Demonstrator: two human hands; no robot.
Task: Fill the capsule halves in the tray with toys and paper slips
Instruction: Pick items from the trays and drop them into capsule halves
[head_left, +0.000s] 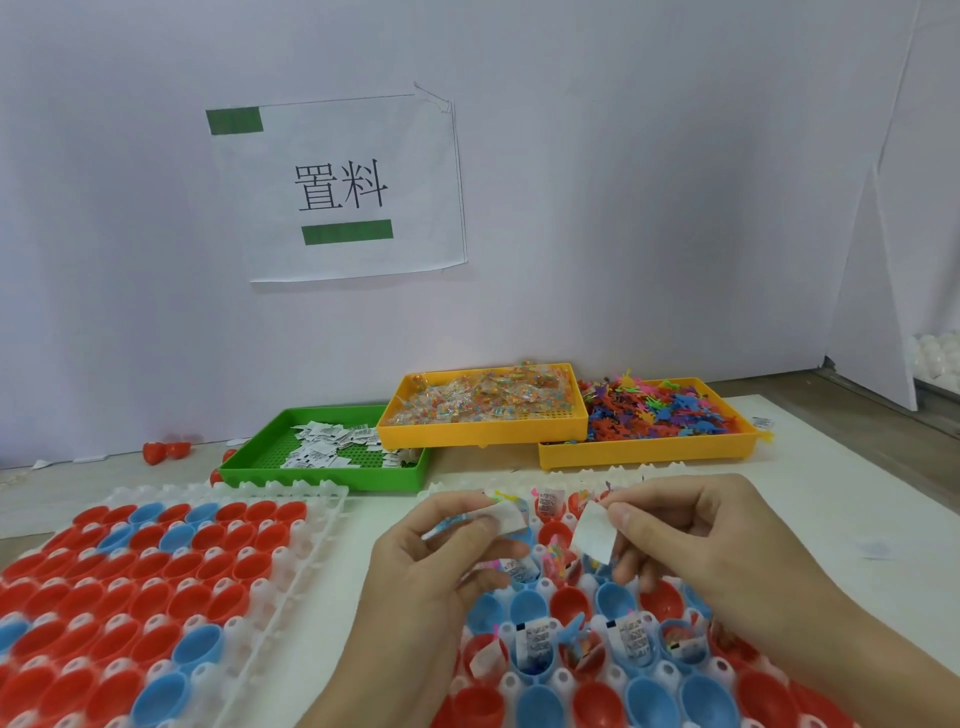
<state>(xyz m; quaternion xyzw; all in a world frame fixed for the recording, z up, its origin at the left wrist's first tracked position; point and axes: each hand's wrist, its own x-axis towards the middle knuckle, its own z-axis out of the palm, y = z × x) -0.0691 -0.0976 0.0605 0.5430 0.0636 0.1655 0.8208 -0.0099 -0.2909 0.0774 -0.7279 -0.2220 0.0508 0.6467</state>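
Two white trays hold red and blue capsule halves. The left tray (311, 525) has empty halves. Over the right tray (550, 680), some halves hold toys and folded paper slips (535, 642). My left hand (436, 566) pinches a small white paper slip (509, 519) together with other small pieces. My right hand (711, 551) pinches another white slip (595, 535) by its top edge, hanging above the capsule halves. Both hands hover over the far middle of the right tray.
A green tray (270, 457) of printed paper slips sits behind. A yellow tray (483, 434) of wrapped candy packets overlaps it. Another yellow tray (644, 452) holds colourful plastic toys. Loose red capsule halves (166, 449) lie by the wall, under a paper sign (337, 187).
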